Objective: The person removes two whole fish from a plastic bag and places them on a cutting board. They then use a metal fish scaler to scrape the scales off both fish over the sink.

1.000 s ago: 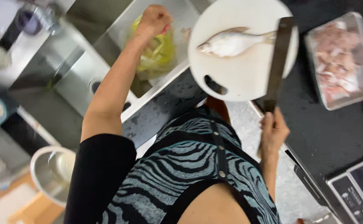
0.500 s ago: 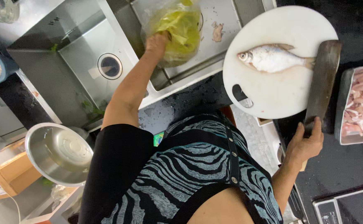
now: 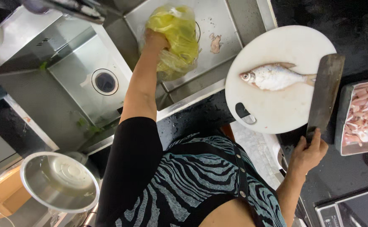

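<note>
One crumpled yellow plastic bag (image 3: 176, 40)

We have just one view, from a camera on the person's head. It looks almost straight down, so our own striped shirt (image 3: 184, 185) fills the bottom middle. We are close enough to see both arms whole. The steel sink (image 3: 66, 96) sits in the upper left, the round white board (image 3: 276, 109) in the upper right, and a metal bowl (image 3: 60, 181) in the lower left.
</note>
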